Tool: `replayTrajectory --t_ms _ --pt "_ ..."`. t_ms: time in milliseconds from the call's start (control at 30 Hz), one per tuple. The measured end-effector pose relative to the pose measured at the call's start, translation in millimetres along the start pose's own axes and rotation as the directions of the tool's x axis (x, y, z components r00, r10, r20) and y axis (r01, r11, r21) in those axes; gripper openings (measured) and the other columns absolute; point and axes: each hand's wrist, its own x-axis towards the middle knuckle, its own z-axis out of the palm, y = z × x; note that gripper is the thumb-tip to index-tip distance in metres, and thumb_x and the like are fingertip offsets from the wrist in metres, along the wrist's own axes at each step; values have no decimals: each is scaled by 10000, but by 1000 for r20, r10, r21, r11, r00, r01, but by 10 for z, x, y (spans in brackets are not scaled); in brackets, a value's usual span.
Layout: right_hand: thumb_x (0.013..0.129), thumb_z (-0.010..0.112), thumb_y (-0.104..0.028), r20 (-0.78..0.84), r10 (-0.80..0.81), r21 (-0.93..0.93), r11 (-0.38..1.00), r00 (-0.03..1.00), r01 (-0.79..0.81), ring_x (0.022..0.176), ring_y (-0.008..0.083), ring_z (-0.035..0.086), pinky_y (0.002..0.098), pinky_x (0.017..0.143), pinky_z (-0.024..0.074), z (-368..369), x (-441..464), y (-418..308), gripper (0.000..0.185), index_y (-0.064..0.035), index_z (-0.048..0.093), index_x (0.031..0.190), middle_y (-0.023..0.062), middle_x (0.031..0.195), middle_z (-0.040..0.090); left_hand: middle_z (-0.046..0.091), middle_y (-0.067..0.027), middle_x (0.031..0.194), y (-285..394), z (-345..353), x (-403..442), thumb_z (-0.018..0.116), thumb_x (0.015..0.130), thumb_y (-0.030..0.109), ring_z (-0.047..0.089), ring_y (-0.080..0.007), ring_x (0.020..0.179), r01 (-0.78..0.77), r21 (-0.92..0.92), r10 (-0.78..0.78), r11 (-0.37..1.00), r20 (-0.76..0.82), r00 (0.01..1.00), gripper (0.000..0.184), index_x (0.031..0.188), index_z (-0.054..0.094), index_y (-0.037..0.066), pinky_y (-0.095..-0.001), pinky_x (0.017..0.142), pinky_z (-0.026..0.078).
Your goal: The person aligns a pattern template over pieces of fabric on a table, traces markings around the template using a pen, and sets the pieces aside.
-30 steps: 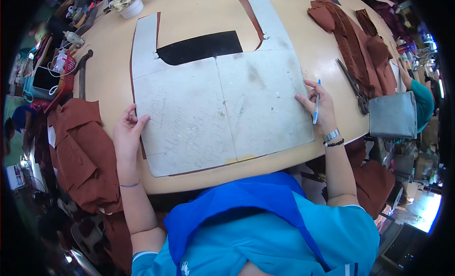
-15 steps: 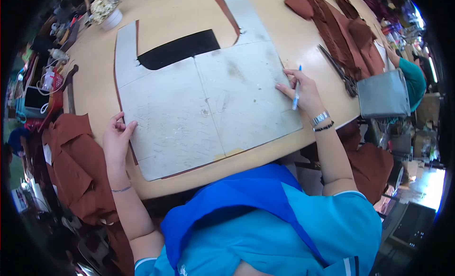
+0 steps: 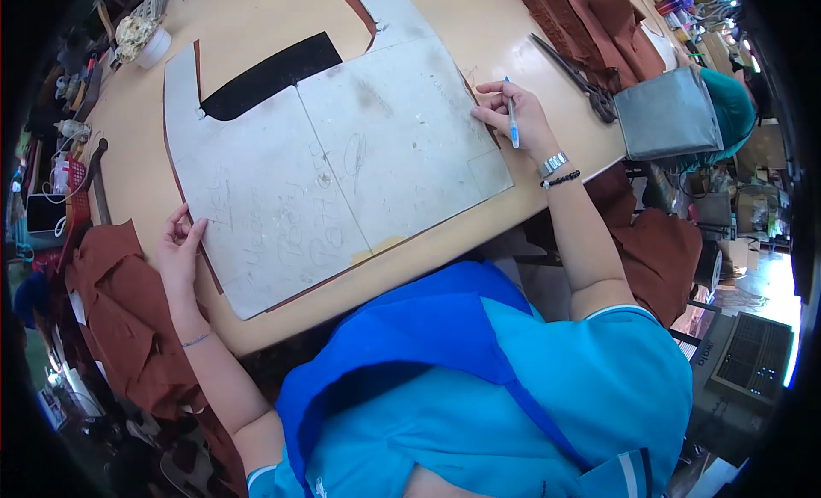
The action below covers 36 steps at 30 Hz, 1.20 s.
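Head view, far left: cloth at lower left, its lower folds lost in shadow; above it, a tool. Pale table shows from there to the board.
Left hand: at the board's left edge, fingers curled, thumb at the rim; fingertips are partly hidden, so whether it pinches cannot be told.
Board: centre, between both hands, a brown piece showing beneath; right prong cut off by the upper frame edge, writing hard to read. A table strip runs below it.
Right hand: at the board's right edge, gripping a pen.
Scissors: upper right, table showing between them and the board.
Box: right, partly hiding another person's sleeve.
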Motion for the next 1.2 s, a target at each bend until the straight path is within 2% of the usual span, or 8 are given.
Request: replayTrajectory --t_ms 267,467,600,700,1000,1067,1167,1200 --pt "778 793 -113 -26 -28 6 1000 999 28 710 72 590 219 638 498 18 -28 32 359 -13 645 1089 4 801 656 489 67 766 -1 42 -14 749 836 79 450 -19 656 -50 -44 50 998 -6 999 492 1283 569 -22 -153 599 394" --pt "819 758 -96 -11 66 39 997 998 -65 570 66 545 218 461 434 71 -100 -121 377 -14 596 1150 -8 750 607 495 58 765 5 54 -45 793 795 123 468 -45 685 -50 -26 49 998 -42 998 519 1245 594 -42 -185 625 422" --pt "834 746 -82 15 -61 -107 992 998 62 653 42 554 182 554 429 11 14 57 372 7 591 1160 -11 778 625 508 47 756 79 98 -96 785 793 89 487 -45 687 -62 -72 57 995 -67 996 490 1227 603 -50 -187 636 444" --pt "832 749 -81 22 -41 -140 989 999 44 688 31 548 165 609 418 -3 22 42 383 8 590 1170 -12 800 637 508 47 750 185 117 -146 783 788 74 497 -46 687 -15 -156 4 988 -76 997 480 1218 609 -52 -190 656 461" --pt "830 753 -92 41 -50 -106 993 998 54 671 26 537 168 591 421 -18 18 50 389 -1 592 1172 -12 808 642 520 48 752 107 111 -116 796 783 122 512 -51 703 -29 -139 19 990 -74 997 499 1220 616 -40 -203 679 473" --pt "832 749 -91 50 -39 -90 995 998 43 668 30 537 173 586 427 -7 10 34 388 0 590 1174 -10 808 637 518 50 751 44 94 -104 802 779 138 507 -56 700 -58 -49 53 997 -93 994 511 1222 617 -37 -199 664 460" --pt "834 742 -96 30 -6 -140 990 1000 10 662 40 536 176 574 436 -1 -28 -14 386 1 588 1175 -5 805 626 508 58 760 22 97 -84 796 789 140 461 -53 677 -90 -86 85 992 -65 994 515 1233 608 -39 -194 606 413" --pt "839 735 -106 2 78 -30 997 997 -77 647 52 548 188 536 439 112 -164 -272 369 -1 592 1162 -4 798 621 498 62 762 -26 88 -64 788 798 128 457 -51 675 -74 -74 68 994 -79 995 519 1247 594 -45 -195 600 410"
